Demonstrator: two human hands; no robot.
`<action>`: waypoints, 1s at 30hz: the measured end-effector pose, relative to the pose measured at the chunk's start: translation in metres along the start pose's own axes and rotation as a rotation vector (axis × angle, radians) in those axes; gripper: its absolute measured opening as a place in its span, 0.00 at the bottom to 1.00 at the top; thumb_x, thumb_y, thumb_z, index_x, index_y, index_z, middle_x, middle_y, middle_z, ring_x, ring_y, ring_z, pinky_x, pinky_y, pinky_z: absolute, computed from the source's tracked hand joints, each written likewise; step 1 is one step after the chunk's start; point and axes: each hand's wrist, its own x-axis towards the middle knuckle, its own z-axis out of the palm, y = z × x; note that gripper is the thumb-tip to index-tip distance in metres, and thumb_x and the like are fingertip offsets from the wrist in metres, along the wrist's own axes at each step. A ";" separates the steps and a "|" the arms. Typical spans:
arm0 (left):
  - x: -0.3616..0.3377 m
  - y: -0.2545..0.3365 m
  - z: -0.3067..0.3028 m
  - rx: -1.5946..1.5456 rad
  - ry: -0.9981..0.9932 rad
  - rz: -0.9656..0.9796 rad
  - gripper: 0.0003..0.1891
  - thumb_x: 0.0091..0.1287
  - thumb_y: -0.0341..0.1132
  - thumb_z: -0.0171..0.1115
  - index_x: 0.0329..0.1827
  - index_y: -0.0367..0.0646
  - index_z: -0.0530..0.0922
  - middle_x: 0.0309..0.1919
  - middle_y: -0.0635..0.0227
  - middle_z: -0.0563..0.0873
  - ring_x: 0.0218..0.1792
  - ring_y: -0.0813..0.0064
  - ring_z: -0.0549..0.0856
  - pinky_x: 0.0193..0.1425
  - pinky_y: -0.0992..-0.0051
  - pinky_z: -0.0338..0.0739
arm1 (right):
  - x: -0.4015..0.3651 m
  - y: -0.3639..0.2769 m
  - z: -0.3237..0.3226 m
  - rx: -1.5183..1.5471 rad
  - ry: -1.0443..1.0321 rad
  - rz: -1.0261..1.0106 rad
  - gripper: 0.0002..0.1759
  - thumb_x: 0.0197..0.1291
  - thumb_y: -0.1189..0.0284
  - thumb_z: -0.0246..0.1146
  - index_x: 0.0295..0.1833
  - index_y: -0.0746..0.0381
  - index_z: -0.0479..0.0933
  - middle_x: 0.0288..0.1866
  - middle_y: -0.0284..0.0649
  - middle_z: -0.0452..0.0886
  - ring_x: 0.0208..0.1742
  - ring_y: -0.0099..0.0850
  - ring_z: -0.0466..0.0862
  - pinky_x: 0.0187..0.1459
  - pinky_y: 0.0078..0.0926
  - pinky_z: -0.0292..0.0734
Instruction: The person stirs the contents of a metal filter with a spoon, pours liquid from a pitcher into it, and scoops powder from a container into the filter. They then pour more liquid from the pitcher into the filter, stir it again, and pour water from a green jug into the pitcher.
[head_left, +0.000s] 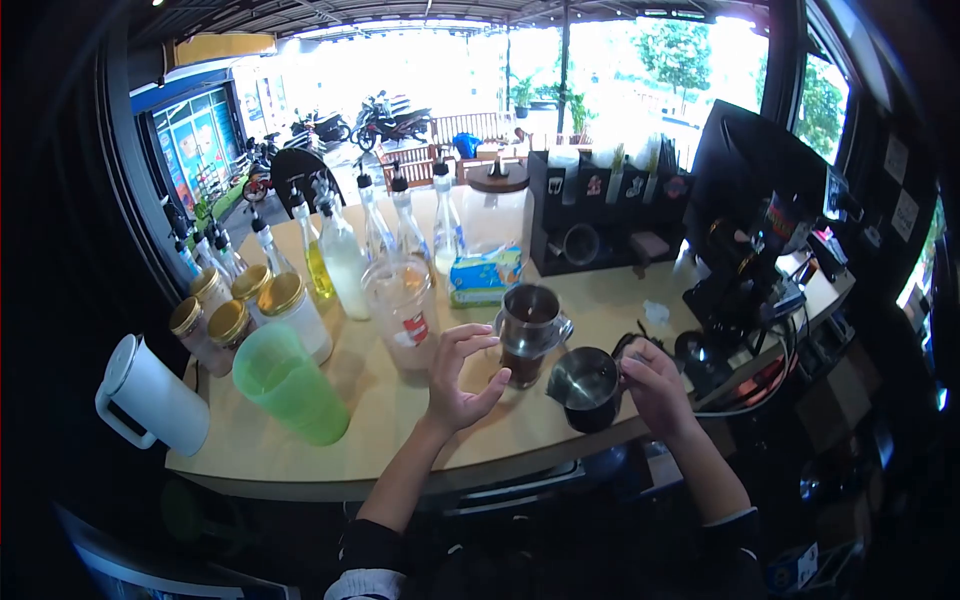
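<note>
Head view of the bench (pixel 380 440) at a drinks stall. I am holding the left hand (pixel 458 380) open just left of the glass (pixel 522 368), near the middle of the bench's near edge. Its fingers are spreading apart and curling toward the glass. The thumb is pointing at the lower wall, and I cannot tell whether it is touching.

The glass is standing upright with dark liquid in its lower part, and it is carrying a metal filter (pixel 530 308) on its rim. I am closing the right hand (pixel 655 385) around the handle of the metal pitcher (pixel 583 385). The pitcher is sitting just right of the glass, close to the near edge, with its open mouth facing up. I cannot tell whether pitcher and glass are touching.

A clear jar (pixel 403 312) is standing just behind the left hand. A green jug (pixel 290 385) is standing toward the near left corner, and a white jug (pixel 150 395) is overhanging the left edge. Gold-lidded jars (pixel 280 298) are clustering behind the green jug, and pump bottles (pixel 345 255) are lining up toward the far left edge.

A blue packet (pixel 483 275) is lying behind the glass. A black organiser (pixel 600 215) is occupying the far edge, and a black machine (pixel 740 290) is standing at the right edge.
</note>
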 end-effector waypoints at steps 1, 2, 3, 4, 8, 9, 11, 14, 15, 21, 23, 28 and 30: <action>0.006 -0.010 0.008 0.013 -0.022 -0.010 0.25 0.53 0.37 0.73 0.54 0.40 0.76 0.51 0.57 0.79 0.55 0.60 0.79 0.59 0.65 0.74 | 0.003 -0.011 -0.009 0.050 0.023 0.044 0.06 0.63 0.73 0.63 0.40 0.59 0.71 0.34 0.30 0.75 0.36 0.19 0.75 0.43 0.19 0.69; 0.013 -0.017 0.020 0.022 -0.022 -0.008 0.25 0.53 0.37 0.73 0.54 0.40 0.76 0.51 0.57 0.79 0.55 0.60 0.79 0.59 0.65 0.74 | 0.009 -0.024 -0.014 0.054 0.014 0.044 0.06 0.63 0.73 0.63 0.40 0.59 0.71 0.34 0.30 0.75 0.36 0.19 0.75 0.43 0.19 0.69; 0.018 -0.024 0.031 -0.091 0.017 -0.105 0.31 0.52 0.40 0.75 0.58 0.40 0.73 0.52 0.58 0.78 0.56 0.61 0.78 0.60 0.64 0.73 | 0.015 -0.035 -0.019 0.026 0.024 0.026 0.06 0.63 0.72 0.63 0.39 0.59 0.71 0.33 0.29 0.74 0.36 0.19 0.75 0.42 0.19 0.69; 0.018 -0.032 0.040 -0.200 0.055 -0.209 0.36 0.50 0.43 0.76 0.62 0.40 0.71 0.53 0.58 0.78 0.57 0.62 0.77 0.61 0.64 0.72 | 0.020 -0.042 -0.025 0.001 0.033 0.015 0.06 0.62 0.71 0.63 0.39 0.58 0.71 0.32 0.29 0.73 0.36 0.19 0.74 0.42 0.19 0.68; 0.019 -0.063 0.050 -0.287 -0.134 -0.347 0.49 0.45 0.46 0.79 0.70 0.40 0.63 0.62 0.57 0.75 0.65 0.64 0.74 0.67 0.62 0.68 | 0.055 -0.058 -0.041 -0.018 -0.026 -0.022 0.06 0.64 0.72 0.61 0.38 0.59 0.70 0.31 0.29 0.73 0.35 0.18 0.73 0.40 0.17 0.67; 0.017 -0.066 0.052 -0.332 -0.140 -0.389 0.50 0.43 0.45 0.81 0.69 0.38 0.65 0.62 0.56 0.76 0.64 0.66 0.75 0.69 0.63 0.68 | 0.065 -0.058 -0.045 -0.011 -0.031 -0.009 0.06 0.64 0.72 0.61 0.38 0.59 0.70 0.31 0.29 0.73 0.35 0.18 0.73 0.40 0.17 0.67; 0.009 -0.070 0.051 -0.317 -0.198 -0.441 0.48 0.42 0.44 0.81 0.68 0.37 0.67 0.61 0.56 0.77 0.62 0.67 0.77 0.68 0.64 0.69 | 0.088 -0.057 -0.051 -0.135 -0.074 -0.115 0.09 0.65 0.74 0.62 0.35 0.58 0.68 0.29 0.27 0.71 0.35 0.15 0.72 0.39 0.17 0.70; -0.007 -0.080 0.053 -0.304 -0.229 -0.490 0.45 0.42 0.44 0.81 0.64 0.36 0.70 0.58 0.57 0.79 0.60 0.67 0.79 0.67 0.67 0.70 | 0.113 -0.058 -0.043 -0.194 -0.110 -0.144 0.09 0.64 0.75 0.62 0.33 0.58 0.68 0.29 0.25 0.71 0.33 0.12 0.70 0.36 0.15 0.65; -0.011 -0.082 0.055 -0.314 -0.204 -0.492 0.44 0.42 0.44 0.81 0.63 0.35 0.72 0.57 0.57 0.80 0.59 0.68 0.79 0.66 0.68 0.71 | 0.120 -0.057 -0.040 -0.186 -0.114 -0.146 0.09 0.64 0.75 0.62 0.33 0.58 0.68 0.29 0.25 0.71 0.33 0.12 0.70 0.36 0.15 0.65; -0.022 -0.084 0.060 -0.341 -0.103 -0.419 0.41 0.46 0.42 0.78 0.64 0.35 0.71 0.56 0.59 0.80 0.59 0.67 0.79 0.66 0.67 0.70 | 0.144 -0.057 -0.024 -0.246 -0.137 -0.144 0.12 0.61 0.76 0.66 0.30 0.59 0.69 0.27 0.25 0.73 0.30 0.10 0.72 0.33 0.12 0.70; -0.025 -0.082 0.063 -0.399 -0.102 -0.463 0.41 0.46 0.42 0.78 0.64 0.35 0.71 0.56 0.59 0.80 0.59 0.67 0.79 0.66 0.67 0.70 | 0.144 -0.060 -0.018 -0.234 -0.134 -0.105 0.12 0.61 0.77 0.66 0.30 0.59 0.69 0.27 0.25 0.74 0.29 0.10 0.74 0.32 0.11 0.73; -0.024 -0.082 0.061 -0.406 -0.130 -0.517 0.42 0.47 0.42 0.78 0.65 0.35 0.70 0.56 0.59 0.80 0.61 0.68 0.78 0.67 0.68 0.68 | 0.153 -0.065 -0.010 -0.315 -0.238 -0.092 0.10 0.62 0.79 0.64 0.33 0.59 0.69 0.28 0.27 0.76 0.29 0.11 0.76 0.32 0.11 0.72; -0.024 -0.080 0.060 -0.441 -0.136 -0.545 0.42 0.47 0.43 0.77 0.66 0.35 0.70 0.60 0.58 0.78 0.63 0.68 0.76 0.69 0.67 0.66 | 0.157 -0.064 -0.011 -0.327 -0.270 -0.096 0.10 0.62 0.78 0.64 0.33 0.59 0.69 0.29 0.28 0.77 0.30 0.12 0.77 0.33 0.11 0.72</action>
